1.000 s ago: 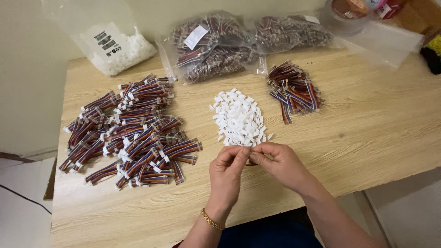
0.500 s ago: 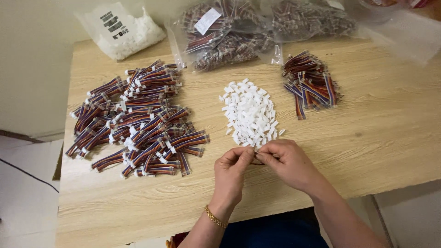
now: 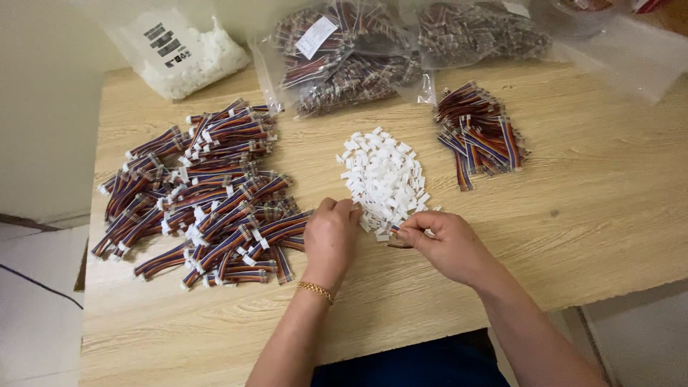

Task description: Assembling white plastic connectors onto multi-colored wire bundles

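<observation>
Fingers of right hand (image 3: pixel 446 246) pinch a short multicolour ribbon-wire lead at its end, low-centre of frame, beside pile of small white plastic connector housings (image 3: pixel 385 179); left hand (image 3: pixel 331 233) curled shut next to it. Lead looks light, floppy; grip by plug end.

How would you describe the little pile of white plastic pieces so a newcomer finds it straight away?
Start at the pale wooden table and look to its middle, just beyond the person's two hands. The loose white connector pile lies there, between the big heap of striped cables and the smaller cable bundle. Unlike the bag of white pieces at the far corner, it lies unbagged, and it carries no wires.
</observation>
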